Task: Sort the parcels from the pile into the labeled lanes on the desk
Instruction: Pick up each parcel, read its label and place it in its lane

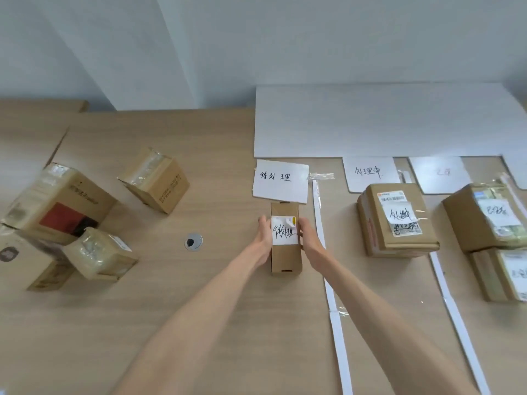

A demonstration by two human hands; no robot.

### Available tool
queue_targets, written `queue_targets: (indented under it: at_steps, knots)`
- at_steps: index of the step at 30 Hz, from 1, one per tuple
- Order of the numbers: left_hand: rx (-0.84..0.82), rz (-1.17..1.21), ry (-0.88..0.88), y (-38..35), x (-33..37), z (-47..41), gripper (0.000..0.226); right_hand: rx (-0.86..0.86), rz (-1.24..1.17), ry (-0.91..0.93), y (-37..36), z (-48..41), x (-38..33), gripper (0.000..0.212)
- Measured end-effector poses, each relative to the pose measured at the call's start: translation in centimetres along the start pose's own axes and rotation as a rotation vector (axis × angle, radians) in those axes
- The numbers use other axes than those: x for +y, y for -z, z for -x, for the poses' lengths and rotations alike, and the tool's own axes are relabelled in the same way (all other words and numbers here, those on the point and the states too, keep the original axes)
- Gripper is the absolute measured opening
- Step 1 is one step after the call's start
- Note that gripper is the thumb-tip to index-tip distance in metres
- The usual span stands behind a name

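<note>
A narrow brown parcel with a white handwritten slip lies on the desk just below the leftmost lane's paper label. My left hand presses its left side and my right hand its right side, so both grip it. The pile of cardboard parcels sits at the left: a large box with a red patch, a taped box and a smaller taped box. In the middle lane rests one labelled parcel, under the second label.
White strips divide the lanes. The right lane holds two parcels under a third label. A round cable grommet is set in the desk. A large white sheet lies at the back against the wall.
</note>
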State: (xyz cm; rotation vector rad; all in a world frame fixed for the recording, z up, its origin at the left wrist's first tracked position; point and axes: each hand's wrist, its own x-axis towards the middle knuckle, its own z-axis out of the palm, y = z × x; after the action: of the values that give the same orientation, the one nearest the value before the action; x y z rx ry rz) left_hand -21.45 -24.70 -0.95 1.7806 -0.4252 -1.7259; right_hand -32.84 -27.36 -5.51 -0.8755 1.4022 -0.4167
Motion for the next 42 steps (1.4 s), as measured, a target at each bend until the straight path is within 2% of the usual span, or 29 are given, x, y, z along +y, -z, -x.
queue_targets:
  at_steps: [3,10,13,20,24,29,33,38,42]
  knots:
    - [-0.003,-0.017,0.014,-0.7,0.6,-1.9,0.068,-0.004,0.003,-0.001,0.5,-2.0,-0.5,0.052]
    - [0.016,-0.029,-0.002,-0.7,0.0,-2.6,0.071,-0.027,-0.01,-0.023,0.6,-1.5,-1.3,0.043]
    - [0.008,-0.03,-0.033,-0.8,0.9,-1.9,0.065,-0.018,0.0,-0.013,0.6,-0.7,-1.8,0.05]
    - [0.171,0.066,-0.034,2.0,1.1,2.0,0.062,0.061,0.009,0.138,1.2,5.2,-5.2,0.046]
    - [0.19,0.119,-0.054,4.3,1.1,6.1,0.062,0.077,-0.024,0.219,0.2,8.5,-6.3,0.042]
    - [0.246,0.195,-0.118,7.9,-0.5,12.7,0.065,0.034,0.013,0.296,-3.7,12.9,-6.2,0.051]
    - [0.337,0.269,-0.197,12.6,-3.4,17.3,0.066,-0.091,0.056,0.352,-9.3,16.4,-5.2,0.045]
    - [0.404,0.361,-0.26,20.0,-8.2,20.9,0.068,-0.265,0.142,0.286,-16.3,19.9,-2.4,0.066]
    - [0.448,0.45,-0.25,25.2,-10.9,22.3,0.074,-0.289,0.208,0.301,-20.5,21.7,-0.4,0.056]
